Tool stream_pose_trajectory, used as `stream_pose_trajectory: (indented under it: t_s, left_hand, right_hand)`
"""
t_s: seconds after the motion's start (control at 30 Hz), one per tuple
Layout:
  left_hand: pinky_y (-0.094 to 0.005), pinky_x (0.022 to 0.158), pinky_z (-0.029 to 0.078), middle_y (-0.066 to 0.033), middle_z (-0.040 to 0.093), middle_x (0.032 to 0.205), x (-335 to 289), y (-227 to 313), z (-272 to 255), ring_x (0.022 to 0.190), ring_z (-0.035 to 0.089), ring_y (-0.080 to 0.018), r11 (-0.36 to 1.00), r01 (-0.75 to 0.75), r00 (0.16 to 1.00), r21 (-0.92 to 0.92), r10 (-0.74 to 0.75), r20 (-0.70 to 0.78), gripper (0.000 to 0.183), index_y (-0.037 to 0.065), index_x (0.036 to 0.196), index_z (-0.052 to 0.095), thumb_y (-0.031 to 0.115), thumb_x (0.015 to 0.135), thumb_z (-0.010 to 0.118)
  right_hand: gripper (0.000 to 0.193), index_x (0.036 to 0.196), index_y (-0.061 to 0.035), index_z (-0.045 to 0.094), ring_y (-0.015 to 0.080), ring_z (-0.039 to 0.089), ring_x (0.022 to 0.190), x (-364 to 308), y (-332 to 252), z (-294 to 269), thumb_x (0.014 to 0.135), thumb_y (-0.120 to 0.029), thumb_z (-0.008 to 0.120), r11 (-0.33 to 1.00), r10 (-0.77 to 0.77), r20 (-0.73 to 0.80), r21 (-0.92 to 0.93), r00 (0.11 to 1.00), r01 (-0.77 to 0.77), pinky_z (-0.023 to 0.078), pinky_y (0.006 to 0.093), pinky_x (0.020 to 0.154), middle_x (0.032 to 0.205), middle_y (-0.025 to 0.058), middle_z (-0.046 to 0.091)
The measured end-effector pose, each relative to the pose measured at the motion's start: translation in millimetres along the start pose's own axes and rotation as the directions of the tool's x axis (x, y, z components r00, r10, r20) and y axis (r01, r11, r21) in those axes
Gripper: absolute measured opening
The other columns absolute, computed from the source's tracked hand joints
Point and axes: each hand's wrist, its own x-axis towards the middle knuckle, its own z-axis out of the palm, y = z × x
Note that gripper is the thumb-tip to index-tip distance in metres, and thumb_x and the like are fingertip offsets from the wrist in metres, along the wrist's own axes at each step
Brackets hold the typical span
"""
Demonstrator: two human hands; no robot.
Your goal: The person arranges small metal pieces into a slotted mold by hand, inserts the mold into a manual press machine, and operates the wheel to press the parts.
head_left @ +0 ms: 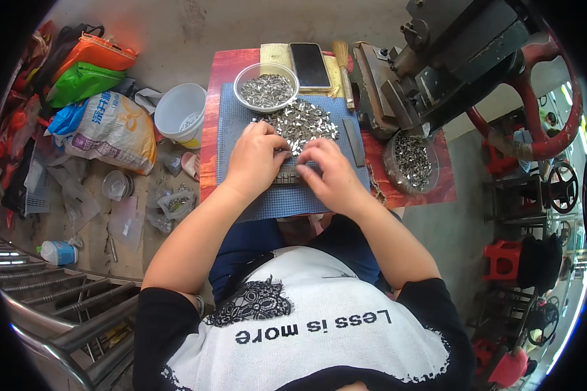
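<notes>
In the head view, 2 bare hands are seen side by side on a blue mat [254, 202] laid over a red worktop [210, 130]. The left hand [257, 156] is curled, palm down, with its fingertips pressed at the near edge of a loose pile of small metal pieces [301, 120]; whether a piece is pinched there cannot be told. The right hand [332, 174] is likewise bent, its fingers closed down onto a dark slotted strip [287, 176] that lies between the 2 hands, its long axis running left to right across the mat. The pile lies directly beyond the hands, away from the body, touching the left fingertips and just ahead of the right, so the left hand is judged the nearer to it. Further back, a clear bowl [265, 88] filled with the same pieces stands at the mat's far edge, with a dark phone [310, 65] just to its right and a small brush [344, 72] beside that. A flat grey bar [353, 142] lies on the mat to the right of the pile, its length pointing away from the body. A second clear container of pieces [412, 161] stands on the worktop to the right, below a heavy hand press [437, 65] with a red wheel [548, 98]. On the floor to the left are a white bucket [179, 111] and several bags [107, 127].
</notes>
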Motion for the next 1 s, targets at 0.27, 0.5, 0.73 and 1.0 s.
stream_pose_trajectory:
  t_s: [0.27, 0.5, 0.73, 1.0]
  left_hand:
    - [-0.0422, 0.089, 0.048, -0.0127, 0.062, 0.1, -10, 0, -5, 0.101, 0.058, -0.0337, 0.997, 0.0, 1.0, -0.083, 0.001, 0.009, 0.012, 0.002, 0.088, 0.07, 0.009, 0.079, 0.075]
    - [-0.0407, 0.089, 0.047, -0.0119, 0.062, 0.1, -14, -4, -6, 0.101, 0.057, -0.0332, 0.999, -0.033, 0.999, -0.008, 0.033, 0.037, 0.017, 0.002, 0.091, 0.071, 0.012, 0.078, 0.077]
    - [-0.0412, 0.089, 0.046, -0.0077, 0.065, 0.094, -33, 9, -31, 0.097, 0.057, -0.0288, 0.999, 0.011, 0.995, -0.033, -0.008, 0.097, 0.028, 0.005, 0.094, 0.075, 0.02, 0.072, 0.084]
    - [-0.0383, 0.085, 0.048, -0.0088, 0.065, 0.092, -39, 1, -28, 0.093, 0.058, -0.0278, 0.996, -0.092, 0.994, -0.012, 0.092, 0.054, 0.033, 0.004, 0.096, 0.074, 0.017, 0.067, 0.086]
  right_hand:
    - [0.014, 0.093, -0.0026, 0.063, 0.0325, 0.054, 0.1, -11, -2, 3, 0.082, -0.006, 0.071, 0.997, -0.011, 0.061, -0.081, 0.998, 0.016, 0.044, 0.041, 0.09, 0.102, 0.0122, 0.058]
    - [0.01, 0.091, -0.003, 0.07, 0.0301, 0.06, 0.096, -7, 1, 0, 0.082, -0.008, 0.072, 0.996, 0.08, 0.003, 0.043, 0.997, -0.08, 0.047, 0.0398, 0.086, 0.095, 0.0106, 0.064]
    - [0.019, 0.099, -0.0012, 0.069, 0.0232, 0.061, 0.095, -20, 12, -38, 0.083, -0.009, 0.075, 0.983, 0.181, -0.034, 0.012, 0.983, -0.181, 0.048, 0.0323, 0.084, 0.1, 0.0098, 0.066]
    - [0.026, 0.1, -0.0035, 0.069, 0.0287, 0.058, 0.103, -29, 10, -31, 0.078, -0.013, 0.079, 0.983, 0.093, 0.038, -0.16, 0.995, -0.086, 0.045, 0.0378, 0.091, 0.103, 0.0099, 0.063]
